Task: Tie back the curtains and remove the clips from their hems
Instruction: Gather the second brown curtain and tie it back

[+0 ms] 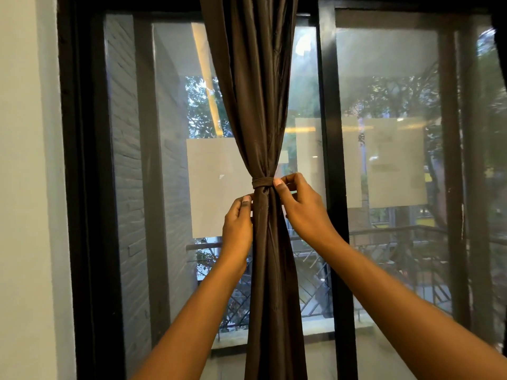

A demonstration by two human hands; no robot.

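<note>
Brown fabric, contact point: right hand (297, 204) has thumb and forefinger pinched on the 3 o'clock end of the tie band (262, 183).
Left fingers: left hand (238, 224) has curled fingers with the thumb tip pressed against the 9 o'clock edge of the curtain (259, 119), just below the band; whether fabric is actually pinched cannot be told.
Tie band: same dark brown cloth, wrapped around the gathered curtain, lying level.
Curtain: hangs at frame centre from 12 o'clock to 6 o'clock, cinched to a narrow waist at the band, flaring above and below it.
Hems and clips: lower hem is out of frame; no clip can be made out.
Forearms: both bare, entering from 5 o'clock and 7 o'clock, converging on the waist of the curtain.
Window frame (330, 160): black, directly behind the curtain, with glass panes at 9 o'clock and 3 o'clock.
Wall (24, 187): pale, at 9 o'clock of the frame.
Second curtain (500, 37): dark edge visible at 2 o'clock.
Outside: railing and trees seen through the glass.
</note>
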